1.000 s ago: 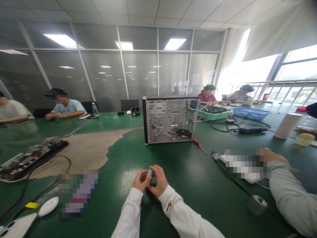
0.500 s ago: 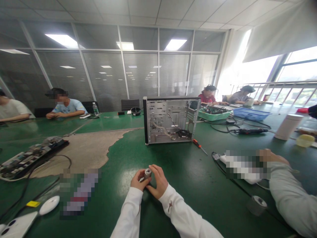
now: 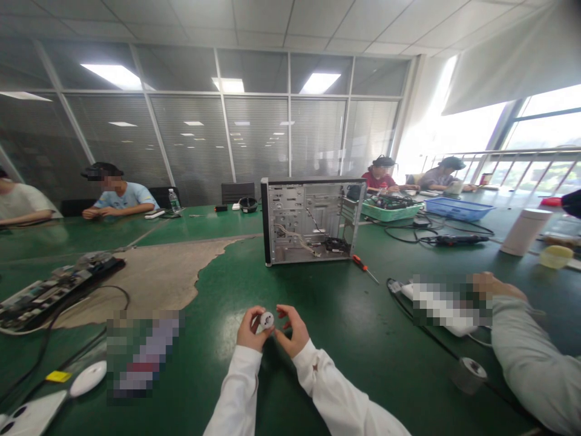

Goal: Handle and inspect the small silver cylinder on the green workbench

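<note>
One small metal cylinder (image 3: 267,320), pinched between thumb and fingers of the left hand (image 3: 249,331), end face turned to view — dark marks on it, too small to read. Just beside, the right hand (image 3: 294,332), thumb and fingers curved and spread apart; contact with the cylinder impossible to tell. Both over the green table (image 3: 240,272). Beyond, an open computer case (image 3: 313,221) standing upright, an orange-handled screwdriver (image 3: 360,262) lying near its right corner. To the left, a yellow tag (image 3: 59,376) on a dark cable — any print too small. Nearby, a purplish strip (image 3: 154,345), pixelated, any lettering unreadable.
</note>
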A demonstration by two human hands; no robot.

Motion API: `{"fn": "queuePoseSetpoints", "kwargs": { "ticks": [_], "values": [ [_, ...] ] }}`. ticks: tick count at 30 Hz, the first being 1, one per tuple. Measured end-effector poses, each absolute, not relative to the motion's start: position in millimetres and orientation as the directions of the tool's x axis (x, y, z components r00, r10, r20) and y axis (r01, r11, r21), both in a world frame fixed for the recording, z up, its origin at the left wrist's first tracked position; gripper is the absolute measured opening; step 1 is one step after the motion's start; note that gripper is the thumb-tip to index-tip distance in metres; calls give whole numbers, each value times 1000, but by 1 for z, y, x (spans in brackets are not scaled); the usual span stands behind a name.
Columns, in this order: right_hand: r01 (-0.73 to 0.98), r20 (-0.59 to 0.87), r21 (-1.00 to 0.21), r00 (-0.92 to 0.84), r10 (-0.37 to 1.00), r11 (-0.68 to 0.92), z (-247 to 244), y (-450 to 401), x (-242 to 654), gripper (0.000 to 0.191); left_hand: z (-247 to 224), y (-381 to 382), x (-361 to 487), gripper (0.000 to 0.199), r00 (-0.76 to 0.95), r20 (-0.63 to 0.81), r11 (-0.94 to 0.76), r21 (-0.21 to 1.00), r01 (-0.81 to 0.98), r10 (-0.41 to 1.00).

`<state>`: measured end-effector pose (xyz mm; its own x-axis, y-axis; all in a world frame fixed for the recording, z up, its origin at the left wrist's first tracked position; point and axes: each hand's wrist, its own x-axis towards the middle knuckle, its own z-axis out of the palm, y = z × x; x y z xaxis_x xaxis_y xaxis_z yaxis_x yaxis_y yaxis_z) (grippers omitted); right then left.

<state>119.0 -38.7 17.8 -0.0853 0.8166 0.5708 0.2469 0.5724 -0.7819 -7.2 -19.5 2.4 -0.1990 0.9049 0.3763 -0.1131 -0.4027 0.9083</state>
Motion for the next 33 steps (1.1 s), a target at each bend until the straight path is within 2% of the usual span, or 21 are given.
{"fn": "queuePoseSetpoints", "kwargs": {
  "ticks": [5, 12, 22, 29, 33],
  "values": [
    [236, 562, -788, -98, 821, 568, 17, -39, 117, 53, 1, -18, -8, 37, -198, 376, -407, 902, -146, 905],
    [234, 547, -796, -117, 829, 558, 17, -39, 117, 53, 2, -17, -9, 41, -178, 238, -283, 913, -294, 955],
    [223, 561, -788, -123, 818, 574, 21, -41, 117, 50, -3, -13, -13, 43, -78, 43, -82, 785, -614, 996],
    [221, 565, -785, -128, 815, 578, 21, -41, 116, 52, 10, -19, -12, 63, -42, 35, -54, 795, -604, 998],
    [228, 558, -787, -133, 819, 573, 22, -42, 116, 53, 12, -20, -11, 62, -27, -2, -15, 787, -617, 1000]
  ]
}}
